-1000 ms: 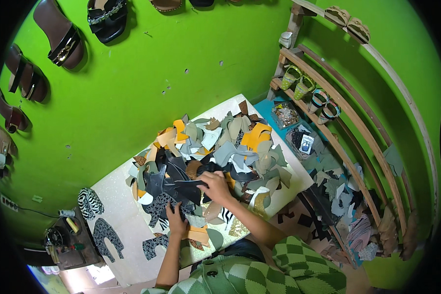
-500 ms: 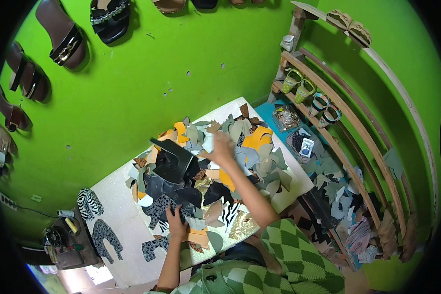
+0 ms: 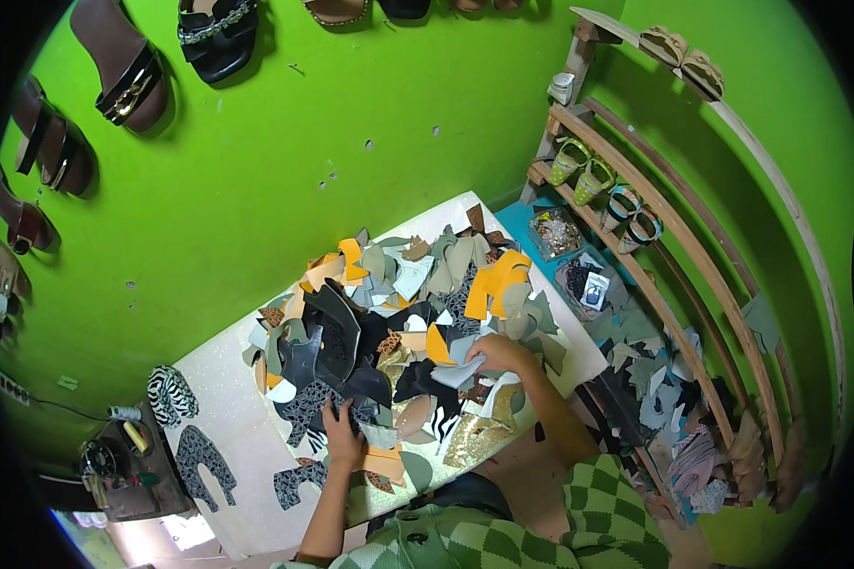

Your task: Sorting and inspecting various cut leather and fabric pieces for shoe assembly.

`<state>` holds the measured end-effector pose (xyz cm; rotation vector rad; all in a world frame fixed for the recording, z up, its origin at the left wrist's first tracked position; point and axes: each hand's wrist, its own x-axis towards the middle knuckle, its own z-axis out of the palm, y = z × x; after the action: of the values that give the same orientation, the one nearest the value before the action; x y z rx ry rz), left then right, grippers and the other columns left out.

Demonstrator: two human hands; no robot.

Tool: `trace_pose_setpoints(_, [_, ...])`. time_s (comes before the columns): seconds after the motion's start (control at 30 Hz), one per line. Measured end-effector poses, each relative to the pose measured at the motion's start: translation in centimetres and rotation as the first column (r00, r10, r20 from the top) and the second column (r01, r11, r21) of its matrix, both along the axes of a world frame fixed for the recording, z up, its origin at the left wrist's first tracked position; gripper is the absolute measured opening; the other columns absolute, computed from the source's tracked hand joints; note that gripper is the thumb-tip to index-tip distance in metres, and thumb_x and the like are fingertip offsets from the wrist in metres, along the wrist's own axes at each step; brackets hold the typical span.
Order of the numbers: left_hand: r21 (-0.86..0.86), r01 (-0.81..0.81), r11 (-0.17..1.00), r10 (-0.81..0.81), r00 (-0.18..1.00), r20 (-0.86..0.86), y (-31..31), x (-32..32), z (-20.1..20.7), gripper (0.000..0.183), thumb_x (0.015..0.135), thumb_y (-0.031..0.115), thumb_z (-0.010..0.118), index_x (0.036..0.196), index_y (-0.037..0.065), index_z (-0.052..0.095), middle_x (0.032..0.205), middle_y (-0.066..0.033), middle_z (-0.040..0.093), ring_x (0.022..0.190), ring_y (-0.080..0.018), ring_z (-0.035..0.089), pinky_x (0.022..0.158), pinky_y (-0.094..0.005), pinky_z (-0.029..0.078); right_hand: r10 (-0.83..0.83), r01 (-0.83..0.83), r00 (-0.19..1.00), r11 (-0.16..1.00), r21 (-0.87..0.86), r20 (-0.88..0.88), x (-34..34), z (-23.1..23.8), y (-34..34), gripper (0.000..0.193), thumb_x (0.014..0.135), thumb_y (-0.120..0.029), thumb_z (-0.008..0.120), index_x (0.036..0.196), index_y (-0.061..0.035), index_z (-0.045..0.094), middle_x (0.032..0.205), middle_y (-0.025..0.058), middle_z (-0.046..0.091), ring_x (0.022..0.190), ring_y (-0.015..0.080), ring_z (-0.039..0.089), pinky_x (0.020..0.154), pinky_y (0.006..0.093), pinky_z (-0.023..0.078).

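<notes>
Across a white table [image 3: 213, 379], right fingers [image 3: 479, 346] pinch grey pieces [image 3: 456, 374], with left fingers [image 3: 329, 413] spread on the heap [image 3: 410, 343].

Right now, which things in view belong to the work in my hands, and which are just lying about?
Seemingly part of the work:
light grey material, pinched in the right hand
pile of cut pieces, under the left hand
pale table beneath

Apparently lying about:
sandals on the green wall
small shoes on the wooden rack
scraps heaped right of the table

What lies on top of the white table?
A heap of cut pieces, plus an arched, patterned grey piece beside it. The tabletop under the heap is hidden.
</notes>
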<state>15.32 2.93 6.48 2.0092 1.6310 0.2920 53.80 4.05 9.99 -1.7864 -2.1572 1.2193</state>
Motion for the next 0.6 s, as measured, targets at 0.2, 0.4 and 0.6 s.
trace_pose_setpoints(0.2, [-0.013,0.000,1.000,0.000,1.000,-0.004,0.1,0.8,0.0,0.076,0.057,-0.005,0.073,0.124,0.015,0.043,0.142,-0.0224,0.022,0.131,-0.0427,0.023,0.106,-0.0422,0.028,-0.146,0.200,0.959,0.956,0.215,-0.243,1.5,-0.9,5.3,0.045,0.072,-0.031,0.073,0.109,-0.0102,0.060,0.111,0.0118,0.053,0.102,0.0280,0.053,0.085,0.0337,0.045])
trace_pose_setpoints(0.4, [0.014,-0.007,1.000,0.007,1.000,0.026,-0.2,0.2,-0.1,0.077,0.056,-0.004,0.073,0.125,0.015,0.043,0.141,-0.0230,0.023,0.130,-0.0426,0.024,0.105,-0.0424,0.028,-0.148,-0.073,0.867,0.906,0.417,0.475,0.9,-0.1,9.7,0.053,0.060,-0.016,0.080,0.108,-0.0140,0.059,0.108,0.0049,0.055,0.106,0.0238,0.053,0.085,0.0369,0.045])
trace_pose_setpoints(0.6, [0.034,0.010,0.999,-0.012,0.997,0.070,-0.4,0.0,0.2,0.078,0.057,-0.003,0.073,0.127,0.015,0.042,0.141,-0.0240,0.023,0.129,-0.0427,0.026,0.106,-0.0429,0.026,-0.042,-0.177,0.925,0.831,0.527,0.377,3.6,1.1,10.7,0.028,0.056,-0.019,0.078,0.080,-0.0139,0.065,0.079,-0.0030,0.062,0.089,0.0204,0.055,0.081,0.0385,0.035])
